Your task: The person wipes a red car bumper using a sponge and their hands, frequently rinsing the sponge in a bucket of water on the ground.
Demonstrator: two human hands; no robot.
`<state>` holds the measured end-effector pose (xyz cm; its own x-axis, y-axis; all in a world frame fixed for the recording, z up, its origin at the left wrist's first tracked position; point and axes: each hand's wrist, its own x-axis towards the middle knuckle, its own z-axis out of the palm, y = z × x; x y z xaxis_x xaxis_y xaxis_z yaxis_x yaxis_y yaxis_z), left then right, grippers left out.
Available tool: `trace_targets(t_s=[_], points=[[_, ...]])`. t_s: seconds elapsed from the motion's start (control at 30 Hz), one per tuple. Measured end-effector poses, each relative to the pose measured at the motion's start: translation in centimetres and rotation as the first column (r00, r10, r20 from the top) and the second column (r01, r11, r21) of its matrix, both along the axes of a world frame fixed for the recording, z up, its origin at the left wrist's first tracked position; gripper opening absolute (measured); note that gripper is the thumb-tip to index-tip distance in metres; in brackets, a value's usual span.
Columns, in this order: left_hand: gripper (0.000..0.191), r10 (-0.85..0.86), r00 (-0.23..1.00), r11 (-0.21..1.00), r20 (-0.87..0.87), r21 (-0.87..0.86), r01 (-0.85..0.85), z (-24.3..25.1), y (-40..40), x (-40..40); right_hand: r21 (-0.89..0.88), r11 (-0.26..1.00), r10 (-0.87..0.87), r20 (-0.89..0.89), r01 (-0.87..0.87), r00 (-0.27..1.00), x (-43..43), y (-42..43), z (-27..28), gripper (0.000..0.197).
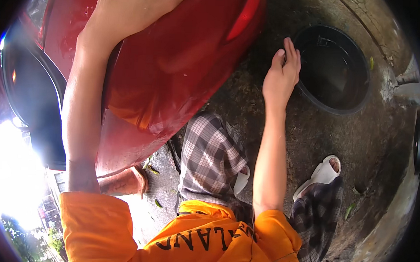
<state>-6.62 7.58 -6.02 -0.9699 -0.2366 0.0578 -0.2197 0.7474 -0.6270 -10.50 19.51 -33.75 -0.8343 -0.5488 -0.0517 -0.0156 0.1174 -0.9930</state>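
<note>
My left hand (138, 8) reaches over the glossy red painted body (171, 59) of a car. Its fingers run past the top edge of the view, so I cannot see whether they hold anything. To the right of the car, my right hand (282, 76) is raised with the thumb apart from the fingers and nothing visible in it. That hand is beside the left rim of a round black basin (332, 110) standing on the ground. Inside the basin it is dark, with a few glints of light.
A red reflector strip (241, 20) is set in the car body. Below the car's edge lies a terracotta-coloured object (127, 181), partly hidden. Fallen leaves dot the stained concrete floor (301, 135). My feet wear white sandals (322, 174). Bright glare fills the lower left.
</note>
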Motion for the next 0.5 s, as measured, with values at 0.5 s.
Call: trace_targets(t_s=[0.5], points=[[0.037, 0.157, 0.985, 0.987, 0.065, 0.025, -0.159, 0.1, 1.7, -1.8, -0.008, 0.962, 0.273, -0.037, -0.274, 0.961, 8.5, 2.2, 7.8, 0.056]])
